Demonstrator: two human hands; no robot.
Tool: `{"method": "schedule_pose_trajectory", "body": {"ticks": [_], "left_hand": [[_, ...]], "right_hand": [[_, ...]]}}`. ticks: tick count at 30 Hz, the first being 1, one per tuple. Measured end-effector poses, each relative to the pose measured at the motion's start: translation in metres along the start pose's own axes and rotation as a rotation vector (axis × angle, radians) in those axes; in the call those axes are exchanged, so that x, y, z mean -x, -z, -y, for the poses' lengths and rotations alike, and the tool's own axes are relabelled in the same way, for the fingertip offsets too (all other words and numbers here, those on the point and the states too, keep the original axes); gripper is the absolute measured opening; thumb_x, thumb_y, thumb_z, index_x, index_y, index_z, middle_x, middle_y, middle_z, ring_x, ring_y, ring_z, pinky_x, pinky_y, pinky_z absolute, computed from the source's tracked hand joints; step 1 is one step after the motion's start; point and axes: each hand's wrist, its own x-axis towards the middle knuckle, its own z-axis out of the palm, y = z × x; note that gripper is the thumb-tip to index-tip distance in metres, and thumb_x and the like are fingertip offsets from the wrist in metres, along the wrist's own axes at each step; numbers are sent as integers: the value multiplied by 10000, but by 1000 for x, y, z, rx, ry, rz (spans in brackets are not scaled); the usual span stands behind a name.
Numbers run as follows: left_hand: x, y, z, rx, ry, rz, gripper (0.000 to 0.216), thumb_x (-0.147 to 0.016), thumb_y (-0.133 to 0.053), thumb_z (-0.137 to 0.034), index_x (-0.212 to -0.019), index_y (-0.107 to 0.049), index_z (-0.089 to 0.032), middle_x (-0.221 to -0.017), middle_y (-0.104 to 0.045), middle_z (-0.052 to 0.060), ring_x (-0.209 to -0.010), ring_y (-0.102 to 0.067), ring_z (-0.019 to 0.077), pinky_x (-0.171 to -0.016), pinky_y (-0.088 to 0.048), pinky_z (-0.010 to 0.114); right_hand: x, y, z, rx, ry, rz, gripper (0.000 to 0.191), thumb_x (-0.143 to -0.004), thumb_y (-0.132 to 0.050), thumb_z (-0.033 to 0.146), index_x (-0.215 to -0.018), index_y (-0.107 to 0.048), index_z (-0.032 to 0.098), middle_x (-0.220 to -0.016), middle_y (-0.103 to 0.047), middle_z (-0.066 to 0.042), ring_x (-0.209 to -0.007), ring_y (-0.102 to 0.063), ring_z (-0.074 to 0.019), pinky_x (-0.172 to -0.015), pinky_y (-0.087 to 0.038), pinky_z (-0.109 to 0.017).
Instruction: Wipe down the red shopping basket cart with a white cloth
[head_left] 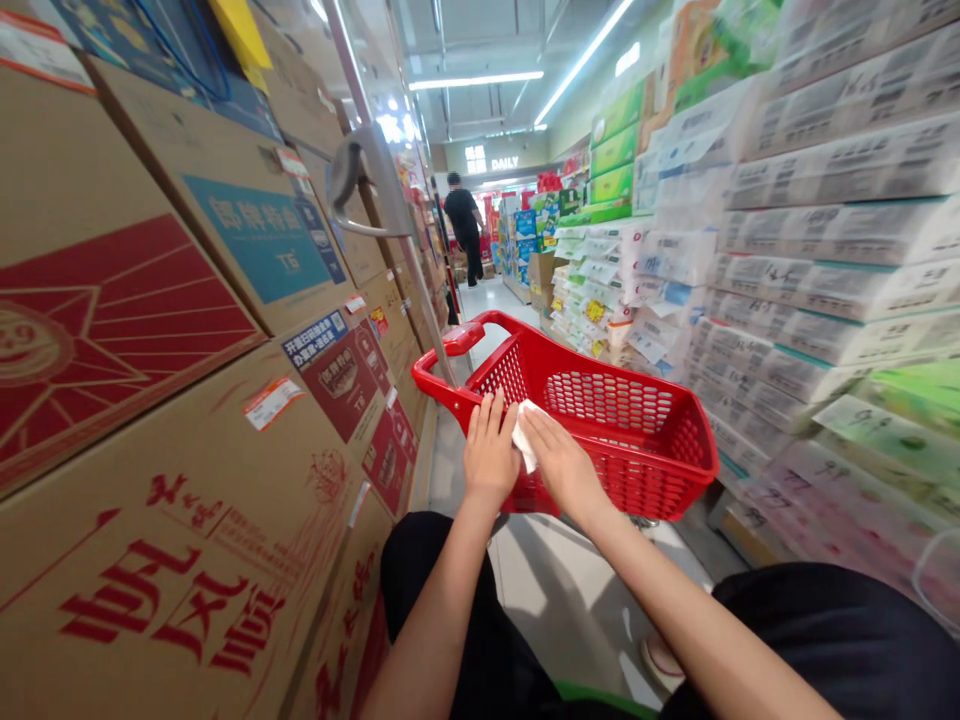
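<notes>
The aisle was narrow: stacked cartons [150,400] stood left of the red basket [442,388], wrapped tissue packs [825,250] stood right of it, and a person in black [465,225] stood well beyond it. The basket sat directly before me. My left hand [489,455] lay open and flat on its near rim, fingers straight, gripping nothing. My right hand [562,462], just beside, was likewise flattened, pinning a white wipe [523,432] against the same rim rather than clenching it. Judgement: wiping appeared to be in hand. It would be done well with the left hand bracing the basket, even pressure on the wipe, and strokes following the rim toward the handle [463,338].
</notes>
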Motion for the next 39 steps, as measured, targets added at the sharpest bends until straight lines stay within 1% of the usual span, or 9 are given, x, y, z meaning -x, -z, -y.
{"method": "schedule_pose_trajectory", "body": {"ticks": [4, 7, 12, 15, 20, 24, 30, 33, 39], "left_hand": [[2, 1, 6, -18, -31, -10, 772, -773, -642, -81, -1518, -474, -197, -1710, -261, 79, -1595, -201, 293, -1303, -222, 533], [1, -4, -7, -21, -10, -6, 758, -776, -636, -87, -1513, -480, -171, -1703, -277, 95, -1591, -216, 292, -1314, -183, 532], [1, -17, -45, 25, -69, 101, 677, -865, -535, -112, -1537, -453, -134, -1670, -358, 88, -1571, -281, 224, -1324, -175, 468], [1, -19, -49, 35, -47, 117, 661, -886, -510, -122, -1543, -446, -150, -1659, -381, 79, -1568, -287, 210, -1323, -174, 476], [5, -16, -36, 51, -78, 127, 753, -819, -562, -106, -1555, -417, -168, -1683, -333, 66, -1578, -260, 220, -1326, -155, 495], [7, -16, -39, 90, -70, 119, 774, -807, -600, -156, -1555, -403, -119, -1689, -319, 93, -1589, -226, 240, -1330, -153, 481], [7, -17, -42, 132, -98, 115, 782, -791, -606, -167, -1546, -409, -118, -1682, -335, 91, -1593, -213, 241, -1336, -145, 457], [8, -17, -36, 115, -116, 110, 787, -795, -596, -161, -1554, -395, -126, -1681, -337, 93, -1590, -222, 247, -1334, -149, 468], [11, -18, -32, 121, -107, 81, 804, -779, -604, -169, -1553, -390, -137, -1692, -313, 88, -1588, -225, 262, -1330, -161, 485]], "right_hand": [[44, 30, -22, 52, -37, 53, 771, -924, -395, -14, -1650, -226, 178, -1647, -393, -129, -1537, -345, -237, -1237, -399, -482], [71, 51, -35, 102, -93, 70, 766, -938, -387, -4, -1656, -209, 196, -1650, -392, -116, -1537, -347, -242, -1239, -396, -488], [45, 34, -26, 115, -84, 81, 696, -933, -397, -5, -1616, -319, 101, -1623, -422, -170, -1529, -361, -263, -1244, -388, -480], [30, 24, -20, 85, -53, 74, 692, -934, -405, 2, -1615, -315, 93, -1621, -420, -180, -1528, -362, -265, -1239, -394, -492], [66, 54, -34, 109, -93, 78, 773, -905, -381, -29, -1643, -262, 172, -1629, -429, -123, -1524, -372, -238, -1227, -414, -474], [87, 71, -41, 166, -159, 68, 745, -912, -391, -9, -1632, -299, 154, -1613, -452, -135, -1515, -388, -259, -1216, -425, -487], [42, 31, -18, 130, -98, 86, 661, -933, -397, 10, -1591, -361, 60, -1614, -431, -192, -1529, -359, -272, -1240, -390, -484], [35, 24, -14, 111, -69, 77, 680, -925, -391, -1, -1600, -347, 76, -1609, -442, -186, -1529, -360, -262, -1236, -396, -479], [93, 72, -40, 145, -135, 81, 813, -893, -392, -21, -1657, -223, 202, -1645, -407, -113, -1521, -379, -252, -1225, -412, -484]]}}
